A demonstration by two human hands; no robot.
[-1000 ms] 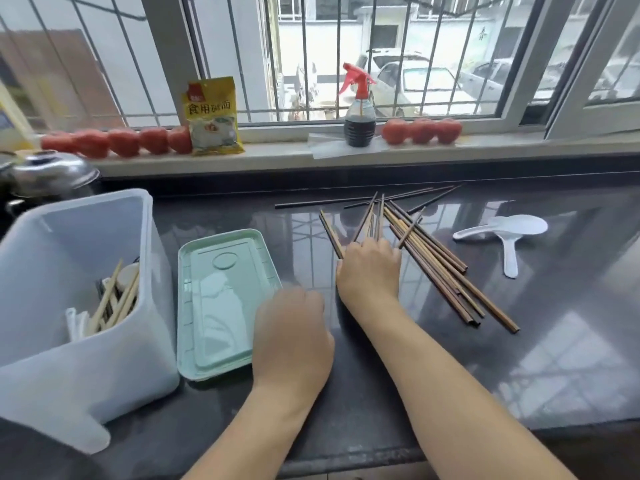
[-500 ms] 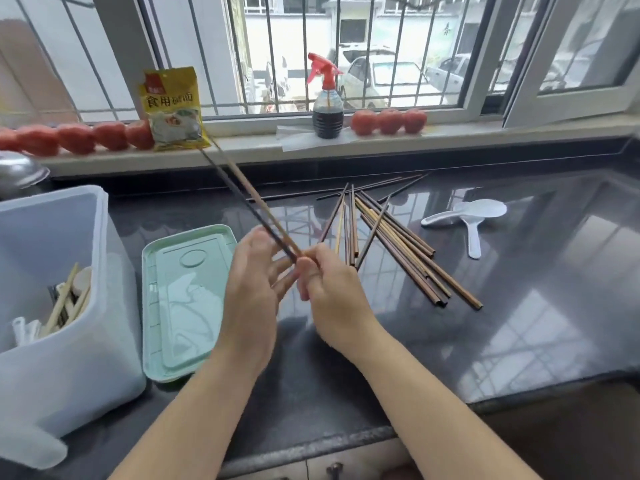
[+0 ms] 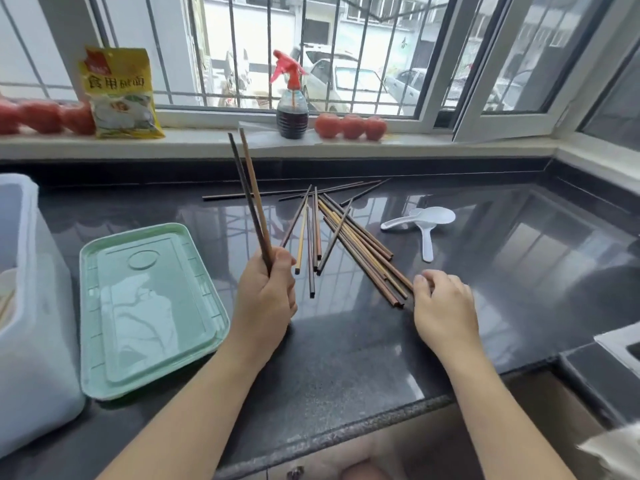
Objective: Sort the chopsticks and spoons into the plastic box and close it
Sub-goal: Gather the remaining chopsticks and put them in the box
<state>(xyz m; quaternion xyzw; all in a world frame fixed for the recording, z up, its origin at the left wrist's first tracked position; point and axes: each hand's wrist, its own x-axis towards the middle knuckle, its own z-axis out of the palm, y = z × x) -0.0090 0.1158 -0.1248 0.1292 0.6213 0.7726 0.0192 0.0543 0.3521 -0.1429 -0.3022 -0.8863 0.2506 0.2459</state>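
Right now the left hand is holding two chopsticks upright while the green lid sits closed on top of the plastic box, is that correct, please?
Not quite: the head view shows the green lid lying flat on the counter beside the plastic box, which stands open. The left hand does hold two chopsticks roughly upright.

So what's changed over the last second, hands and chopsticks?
The left hand left the counter and now grips a pair of chopsticks, raised upright. The right hand let go of that pair and moved right to the near ends of the chopstick pile. The green lid, box and white spoons stayed put.
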